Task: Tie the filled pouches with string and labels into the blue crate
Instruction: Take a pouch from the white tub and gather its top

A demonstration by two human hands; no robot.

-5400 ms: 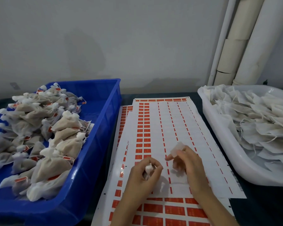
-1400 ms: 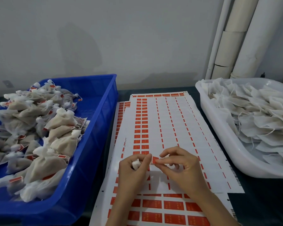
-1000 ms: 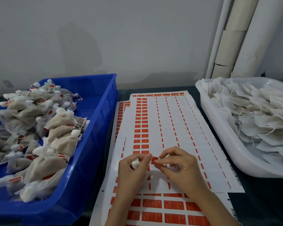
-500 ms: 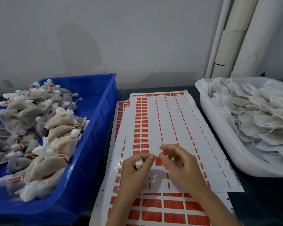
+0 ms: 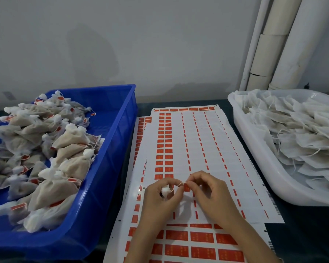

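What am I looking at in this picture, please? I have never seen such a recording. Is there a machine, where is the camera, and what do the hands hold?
There is no machine here: a person works with two bare hands. The one picture comes from a camera worn on the person's head, looking forward and down. The left hand grips a small white pouch; the right hand pinches the thin string that runs from it. Under the hands lie sheets of red labels, with many places bare. On the left, a blue crate holds tied pouches with red labels. On the right, a white tub holds untied pouches with loose strings. White pipes stand against the wall behind.
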